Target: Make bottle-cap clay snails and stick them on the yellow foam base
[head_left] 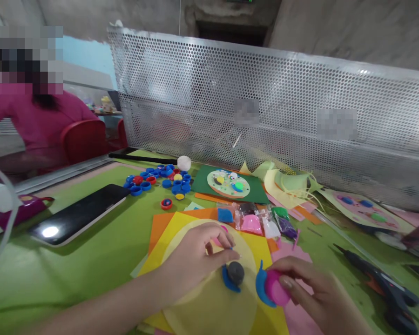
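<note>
My left hand [195, 253] rests on a pale yellow paper disc [212, 307], its fingertips pinched together on a small pink bit of clay [218, 242] at the disc's far side. A grey clay ball [236, 272] sits on a blue clay crescent [228, 283] on the disc, just below those fingers. My right hand [314, 293] is closed on a pink clay ball backed by a blue crescent [270, 288], held at the disc's right edge. Yellow and orange paper sheets [167, 228] lie under the disc.
Small bags of coloured clay [254, 221] lie beyond the disc. Blue and red bottle caps [160, 179] and a white ball [184, 163] sit farther back, by a decorated disc on green paper [228, 184]. A phone [78, 214] lies left, a glue gun [387, 286] right. A person in pink sits at left behind a perforated metal screen.
</note>
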Tool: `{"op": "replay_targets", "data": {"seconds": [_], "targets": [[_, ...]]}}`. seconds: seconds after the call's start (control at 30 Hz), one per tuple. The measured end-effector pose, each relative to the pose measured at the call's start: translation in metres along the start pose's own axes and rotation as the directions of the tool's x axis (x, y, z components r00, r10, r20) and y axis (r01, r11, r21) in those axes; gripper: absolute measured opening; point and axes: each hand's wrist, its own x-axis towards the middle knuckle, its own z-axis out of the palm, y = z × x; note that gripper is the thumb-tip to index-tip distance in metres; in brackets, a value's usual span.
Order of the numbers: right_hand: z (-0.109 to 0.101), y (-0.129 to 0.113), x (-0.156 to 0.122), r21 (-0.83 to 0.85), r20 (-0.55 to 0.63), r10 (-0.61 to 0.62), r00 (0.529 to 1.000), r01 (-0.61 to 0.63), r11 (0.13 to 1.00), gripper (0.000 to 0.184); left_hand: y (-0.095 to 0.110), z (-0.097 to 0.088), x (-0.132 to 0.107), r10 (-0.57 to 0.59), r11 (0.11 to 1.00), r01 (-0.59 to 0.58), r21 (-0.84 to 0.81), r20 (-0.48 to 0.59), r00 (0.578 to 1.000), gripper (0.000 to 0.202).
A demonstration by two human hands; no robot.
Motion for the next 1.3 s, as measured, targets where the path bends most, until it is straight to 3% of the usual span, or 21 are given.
{"op": "replay_targets", "data": {"seconds": [0.2, 0.37, 0.5, 0.63, 0.73, 1.0, 1.3], "targets": [[0.0015, 0.0031, 0.0004, -0.009, 0.014, 0.0, 1.0, 0.0, 1.0, 0.017, 0.0003, 0.0006, -0.0012, -0.036, 0.999, 0.036, 0.015, -0.01, 0.999, 0.017], [0.0033, 0.0034, 0.0027, -0.004, 0.013, 0.012, 1.0, -0.012, 1.0, 0.018, 0.0001, -0.0003, -0.0014, 0.029, 0.999, -0.03, 0.037, 0.038, 0.999, 0.016], [0.0031, 0.0035, 0.0018, -0.007, 0.015, -0.012, 1.0, 0.012, 1.0, 0.016, -0.0019, -0.0005, -0.0017, -0.014, 1.0, 0.014, 0.025, 0.014, 1.0, 0.02], [0.0026, 0.0047, 0.0019, -0.009, 0.019, -0.018, 1.0, 0.018, 1.0, 0.015, -0.0005, -0.0004, -0.0013, -0.005, 0.999, 0.004, 0.048, 0.027, 1.0, 0.011], [0.0024, 0.0039, 0.0023, -0.009, 0.023, -0.024, 0.999, 0.024, 1.0, 0.015, 0.0012, 0.0001, -0.0018, 0.007, 0.997, -0.011, 0.08, 0.05, 0.999, 0.015], [0.0026, 0.0035, 0.0007, -0.006, 0.028, -0.026, 0.999, 0.027, 1.0, 0.017, 0.0012, -0.0015, -0.0024, -0.067, 0.997, 0.065, 0.031, 0.043, 0.997, 0.013], [0.003, 0.0065, -0.0008, -0.008, 0.044, -0.03, 0.999, 0.03, 1.0, 0.017, -0.0026, 0.0012, -0.0037, 0.039, 0.983, -0.059, 0.174, 0.115, 0.993, 0.021]]}}
